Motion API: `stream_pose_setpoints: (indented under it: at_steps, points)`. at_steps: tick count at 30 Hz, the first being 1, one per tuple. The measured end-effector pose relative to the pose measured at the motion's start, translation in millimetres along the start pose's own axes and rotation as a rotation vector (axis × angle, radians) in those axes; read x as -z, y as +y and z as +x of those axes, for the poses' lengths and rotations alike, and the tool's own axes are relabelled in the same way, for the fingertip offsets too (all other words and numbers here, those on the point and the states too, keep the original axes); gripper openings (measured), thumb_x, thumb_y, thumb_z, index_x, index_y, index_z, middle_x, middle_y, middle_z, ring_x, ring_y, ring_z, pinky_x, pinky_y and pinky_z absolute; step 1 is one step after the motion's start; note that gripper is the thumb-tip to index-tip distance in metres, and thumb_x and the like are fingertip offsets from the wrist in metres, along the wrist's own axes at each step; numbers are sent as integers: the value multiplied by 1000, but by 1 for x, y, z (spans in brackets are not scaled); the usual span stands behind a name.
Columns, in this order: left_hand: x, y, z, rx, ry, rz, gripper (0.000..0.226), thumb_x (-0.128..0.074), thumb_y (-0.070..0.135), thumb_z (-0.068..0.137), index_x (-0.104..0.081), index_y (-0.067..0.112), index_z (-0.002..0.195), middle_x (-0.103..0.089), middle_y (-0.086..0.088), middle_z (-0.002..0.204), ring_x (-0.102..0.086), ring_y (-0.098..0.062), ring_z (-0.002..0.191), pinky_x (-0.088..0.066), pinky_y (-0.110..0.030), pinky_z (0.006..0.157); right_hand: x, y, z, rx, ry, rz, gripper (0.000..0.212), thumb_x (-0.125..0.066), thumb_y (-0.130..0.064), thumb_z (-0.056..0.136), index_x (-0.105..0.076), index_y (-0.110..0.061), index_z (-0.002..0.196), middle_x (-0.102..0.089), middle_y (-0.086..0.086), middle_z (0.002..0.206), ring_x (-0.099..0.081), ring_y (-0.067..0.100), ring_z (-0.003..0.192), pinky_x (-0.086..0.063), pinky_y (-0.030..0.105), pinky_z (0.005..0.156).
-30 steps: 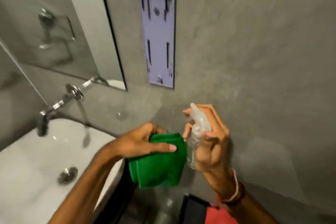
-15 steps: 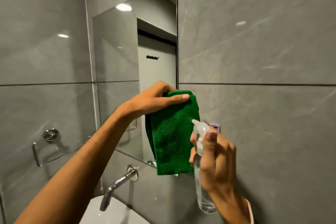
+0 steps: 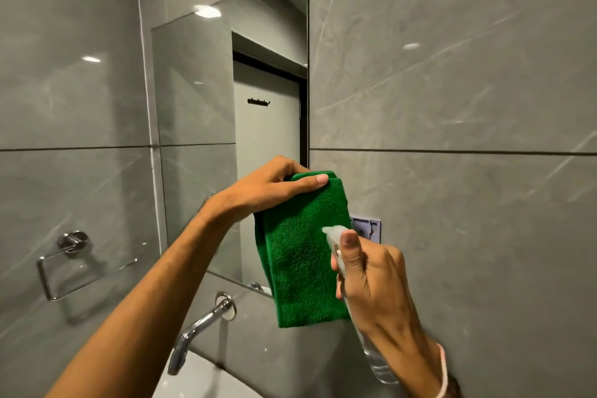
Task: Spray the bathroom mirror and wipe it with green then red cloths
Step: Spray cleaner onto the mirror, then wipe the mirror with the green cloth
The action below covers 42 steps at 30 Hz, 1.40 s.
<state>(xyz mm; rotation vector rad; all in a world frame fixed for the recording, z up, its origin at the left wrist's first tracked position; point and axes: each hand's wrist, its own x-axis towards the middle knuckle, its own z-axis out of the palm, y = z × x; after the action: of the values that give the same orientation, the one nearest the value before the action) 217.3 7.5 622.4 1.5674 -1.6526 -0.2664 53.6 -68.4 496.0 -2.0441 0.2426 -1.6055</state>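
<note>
A frameless mirror (image 3: 206,100) hangs on the grey tiled wall ahead, reflecting a door. My left hand (image 3: 274,184) grips the top of a folded green cloth (image 3: 300,255), which hangs in front of the mirror's lower right corner. My right hand (image 3: 365,271) holds a clear spray bottle (image 3: 378,362), forefinger on its white nozzle (image 3: 331,233), which points at the cloth and mirror. No red cloth is in view.
A chrome tap (image 3: 197,329) juts from the wall below the mirror over a white basin (image 3: 193,378). A chrome towel ring (image 3: 61,265) is fixed at the left. A small lilac wall plate (image 3: 368,229) shows behind the nozzle.
My view swung up from the basin to the mirror. My left hand raised the green cloth to the mirror's lower right corner, and the bottle came up beside it.
</note>
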Motion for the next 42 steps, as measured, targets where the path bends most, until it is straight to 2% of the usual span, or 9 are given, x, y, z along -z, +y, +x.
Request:
stream_pose_setpoints:
  at_steps: [8,13,17,21,26,30,33,36,42]
  points:
    - [-34,-11,1,-37,10,-64,47,-61,42,97,-72,2,75,-71,-4,65,-66,-15,54,-48,-19,46,41,21,-73,8,-139,-140,87,-21,-71,101,-72,-5,74,-58,6,61,-59,21,50,-48,41,53]
    - [-74,-27,-1,-34,-74,-121,41,-61,39,98,-72,8,72,-70,-1,61,-65,-12,50,-49,-18,45,68,46,-131,-246,-224,-262,92,-21,-80,95,-62,-4,65,-60,9,63,-60,25,51,-50,43,54]
    - [-108,-44,-17,-13,-99,-167,37,-62,37,97,-72,18,67,-71,4,54,-66,-5,47,-48,-13,42,92,74,-199,-360,-152,-346,67,-41,-74,94,-69,-16,82,-56,-4,77,-57,13,65,-46,28,61]
    - [-157,-78,-51,43,-177,-174,37,-61,39,96,-74,13,73,-73,-5,59,-69,-10,50,-50,-19,42,106,120,-294,-745,-65,-263,37,-58,-52,94,-66,-17,82,-53,2,78,-61,20,67,-52,43,67]
    - [-218,-129,-111,209,-213,-230,58,-62,46,95,-65,-9,75,-59,-30,63,-59,-25,55,-48,-55,49,112,169,-379,-1071,-135,-144,20,-67,-17,99,-71,-30,85,-58,1,74,-62,4,63,-53,22,68]
    - [-248,-155,-156,296,-217,-183,65,-58,55,89,-62,-7,73,-58,-26,63,-63,-29,57,-50,-57,56,106,201,-403,-1108,-201,-182,9,-71,-12,95,-74,-8,102,-65,5,86,-65,-9,68,-48,2,61]
    - [-254,-164,-177,379,-221,-162,56,-61,57,88,-76,4,91,-77,-19,85,-75,-36,83,-59,-54,71,101,216,-408,-1087,-275,-183,16,-71,-10,95,-75,-8,111,-65,1,96,-71,6,87,-54,8,76]
    - [-251,-161,-179,384,-226,-120,34,-68,48,88,-80,22,108,-83,8,99,-78,-10,96,-62,-44,82,101,224,-413,-1072,-396,-265,24,-69,-19,97,-74,-13,120,-64,2,110,-67,18,105,-58,36,99]
    - [-219,-141,-150,345,-253,-157,25,-79,28,85,-80,21,109,-83,9,100,-78,-9,93,-64,-37,82,89,193,-351,-879,-444,-369,44,-79,-44,85,-74,-21,123,-60,-6,114,-61,17,112,-57,46,99]
